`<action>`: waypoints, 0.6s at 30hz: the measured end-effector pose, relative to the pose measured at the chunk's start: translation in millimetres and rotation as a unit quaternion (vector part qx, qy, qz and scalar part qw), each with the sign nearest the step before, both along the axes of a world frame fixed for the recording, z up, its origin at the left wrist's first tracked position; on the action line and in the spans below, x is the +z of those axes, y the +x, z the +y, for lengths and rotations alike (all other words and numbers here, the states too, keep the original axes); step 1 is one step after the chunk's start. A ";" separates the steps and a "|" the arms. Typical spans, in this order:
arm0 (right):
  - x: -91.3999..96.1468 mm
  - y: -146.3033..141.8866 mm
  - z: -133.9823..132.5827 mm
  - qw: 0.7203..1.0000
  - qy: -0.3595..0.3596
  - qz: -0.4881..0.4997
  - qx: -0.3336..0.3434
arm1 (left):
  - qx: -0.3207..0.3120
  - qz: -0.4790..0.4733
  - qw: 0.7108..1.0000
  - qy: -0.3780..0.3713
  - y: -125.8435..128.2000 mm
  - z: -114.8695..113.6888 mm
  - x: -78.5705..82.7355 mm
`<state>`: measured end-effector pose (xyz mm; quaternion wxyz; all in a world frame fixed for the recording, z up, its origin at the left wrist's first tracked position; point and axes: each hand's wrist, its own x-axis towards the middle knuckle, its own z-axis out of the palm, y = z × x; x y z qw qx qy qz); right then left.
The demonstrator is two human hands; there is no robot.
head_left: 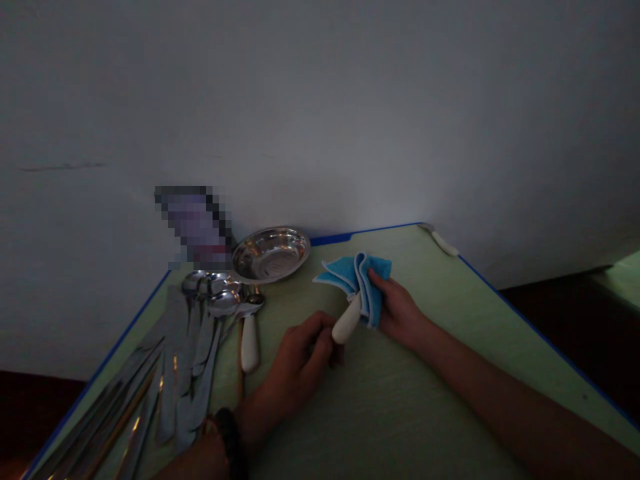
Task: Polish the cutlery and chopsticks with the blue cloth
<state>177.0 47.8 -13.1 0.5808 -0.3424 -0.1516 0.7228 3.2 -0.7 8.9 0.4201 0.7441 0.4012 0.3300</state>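
Note:
Over the middle of the table, my left hand (311,348) is closed on the end of a utensil's thick white handle (347,321). A blue cloth (371,291) with pale edging is folded around the utensil's other end, so its head is hidden. My right hand (398,308) pinches that cloth from the right side, thumb on top. Left of my left hand lies another white-handled utensil (249,347), beside a pile of metal spoons (223,301).
Knives and other long cutlery (127,393) spread along the left of the pale green table (400,413). A shiny metal bowl (273,257) stands near the wall, beside a pixelated object (195,223). One white-handled utensil (444,243) rests at the far right corner.

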 end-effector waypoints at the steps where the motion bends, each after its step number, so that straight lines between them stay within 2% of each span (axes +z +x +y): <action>1: 0.6 -0.4 -0.4 1.000 0.000 -0.002 -0.004 | 0.000 -0.003 1.000 -0.001 -0.6 0.3 -0.8; 7: 4.1 0.8 -1.1 1.000 -0.017 0.005 -0.001 | -0.050 0.011 0.999 0.000 -4.3 -0.8 1.6; 18: -0.7 1.2 -0.2 1.000 0.007 -0.008 -0.004 | -0.040 0.026 0.999 0.022 -2.2 -1.1 3.3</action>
